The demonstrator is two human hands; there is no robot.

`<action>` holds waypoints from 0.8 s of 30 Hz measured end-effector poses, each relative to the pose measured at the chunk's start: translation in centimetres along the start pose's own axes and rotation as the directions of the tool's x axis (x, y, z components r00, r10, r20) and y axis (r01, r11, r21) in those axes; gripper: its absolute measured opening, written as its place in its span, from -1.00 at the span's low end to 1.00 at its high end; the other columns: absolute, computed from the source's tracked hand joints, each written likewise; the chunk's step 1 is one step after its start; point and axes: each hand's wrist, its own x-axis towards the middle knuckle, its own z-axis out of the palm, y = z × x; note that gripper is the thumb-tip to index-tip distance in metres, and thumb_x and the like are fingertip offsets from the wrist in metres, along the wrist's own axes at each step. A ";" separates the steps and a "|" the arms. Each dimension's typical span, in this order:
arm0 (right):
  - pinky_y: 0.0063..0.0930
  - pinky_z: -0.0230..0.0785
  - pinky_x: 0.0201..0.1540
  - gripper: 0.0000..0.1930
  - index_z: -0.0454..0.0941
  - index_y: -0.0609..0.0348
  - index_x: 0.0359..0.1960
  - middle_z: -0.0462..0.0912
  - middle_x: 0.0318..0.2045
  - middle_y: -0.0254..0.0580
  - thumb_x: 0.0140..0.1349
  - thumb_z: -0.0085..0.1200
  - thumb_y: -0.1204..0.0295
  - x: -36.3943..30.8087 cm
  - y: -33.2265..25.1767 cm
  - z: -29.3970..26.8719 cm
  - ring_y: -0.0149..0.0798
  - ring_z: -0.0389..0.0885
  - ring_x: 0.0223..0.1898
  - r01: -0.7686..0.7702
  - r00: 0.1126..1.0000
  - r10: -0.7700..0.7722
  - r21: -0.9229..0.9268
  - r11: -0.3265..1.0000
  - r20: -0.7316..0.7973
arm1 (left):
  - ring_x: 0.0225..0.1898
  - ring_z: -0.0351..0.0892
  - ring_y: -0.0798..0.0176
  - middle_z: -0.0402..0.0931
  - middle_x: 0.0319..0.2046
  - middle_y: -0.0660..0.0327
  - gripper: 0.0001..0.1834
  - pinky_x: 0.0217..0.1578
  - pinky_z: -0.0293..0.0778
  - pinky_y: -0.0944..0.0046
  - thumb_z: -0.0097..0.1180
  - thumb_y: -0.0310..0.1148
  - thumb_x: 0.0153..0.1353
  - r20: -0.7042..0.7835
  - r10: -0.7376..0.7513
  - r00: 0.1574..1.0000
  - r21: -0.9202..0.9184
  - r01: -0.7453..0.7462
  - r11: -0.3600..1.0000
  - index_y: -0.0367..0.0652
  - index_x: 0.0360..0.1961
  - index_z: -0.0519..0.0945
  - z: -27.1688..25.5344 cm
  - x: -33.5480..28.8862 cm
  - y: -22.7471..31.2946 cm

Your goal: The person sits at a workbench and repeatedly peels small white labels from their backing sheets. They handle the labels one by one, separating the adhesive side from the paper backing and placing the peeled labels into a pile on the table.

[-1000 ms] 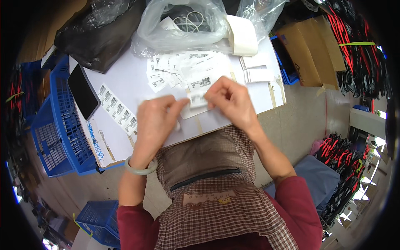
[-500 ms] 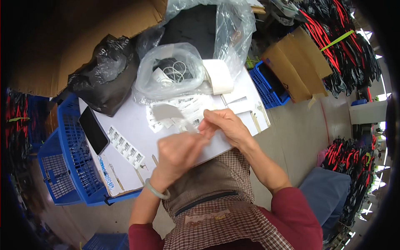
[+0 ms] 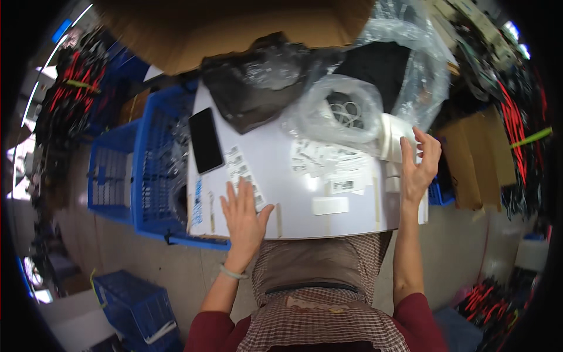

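Observation:
My left hand (image 3: 243, 220) is spread open over the lower end of a strip of barcode labels (image 3: 237, 163), hiding part of it. At the table's right side my right hand (image 3: 419, 167) has its fingers apart and slightly bent beside a white box-like object (image 3: 392, 130); whether it touches this is unclear. A small blank white card (image 3: 330, 205) lies near the front edge. Behind it are loose printed labels (image 3: 346, 183) in a spread pile. A clear plastic bag (image 3: 314, 111) with its rim rolled down holds white looped cords (image 3: 346, 114).
A black phone (image 3: 206, 141) lies on the white tabletop (image 3: 275, 176), left of a black plastic bag (image 3: 252, 97). Blue baskets (image 3: 155, 170) stand along the left. A large cardboard box (image 3: 234, 44) overhangs the back; another carton (image 3: 478, 158) stands at the right.
My hands were close together over the table, fingers pinched around something pale and blurred. They have moved apart, left and right, and opened. A white card now lies near the front edge. The view has turned.

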 end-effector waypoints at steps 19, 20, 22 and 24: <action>-0.51 0.40 -0.35 -0.77 0.53 0.29 -0.28 0.58 -0.41 -0.17 0.09 0.32 0.54 -9.7 -9.1 0.0 -0.37 0.52 -0.41 -0.257 0.943 0.118 0.453 0.854 0.312 | -0.11 0.47 0.08 0.47 -0.03 0.05 -0.76 -0.28 0.43 0.26 0.31 -0.57 0.10 -0.344 0.127 0.930 -0.324 -0.245 0.914 -0.24 -0.16 0.72 -3.5 -2.8 2.0; -0.50 0.36 -0.38 -0.76 0.50 0.26 -0.29 0.55 -0.41 -0.21 0.06 0.33 0.55 -9.1 -6.4 -1.2 -0.37 0.44 -0.46 -0.232 0.968 0.177 0.365 0.902 0.177 | -0.16 0.44 0.13 0.43 -0.10 0.10 -0.75 -0.30 0.40 0.28 0.31 -0.57 0.11 -0.347 0.098 0.933 -0.374 -0.233 0.898 -0.24 -0.14 0.72 -3.3 -3.1 1.6; -0.49 0.35 -0.35 -0.70 0.53 0.25 -0.21 0.55 -0.41 -0.22 0.03 0.35 0.52 -6.8 -2.0 -3.5 -0.35 0.45 -0.43 -0.331 0.943 0.328 0.206 0.921 0.052 | -0.26 0.38 0.25 0.35 -0.22 0.19 -0.73 -0.35 0.34 0.33 0.31 -0.57 0.13 -0.336 0.026 0.941 -0.465 -0.191 0.864 -0.23 -0.10 0.71 -2.6 -3.6 1.4; -0.40 0.36 -0.29 -0.59 0.56 0.23 -0.08 0.58 -0.41 -0.21 0.03 0.37 0.41 -4.1 -1.7 -3.8 -0.30 0.51 -0.36 -0.165 0.984 0.157 0.110 0.980 0.080 | -0.31 0.30 0.33 0.23 -0.29 0.27 -0.72 -0.37 0.29 0.37 0.29 -0.57 0.16 -0.290 0.026 0.957 -0.512 -0.179 0.840 -0.23 -0.06 0.71 -2.4 -3.3 2.3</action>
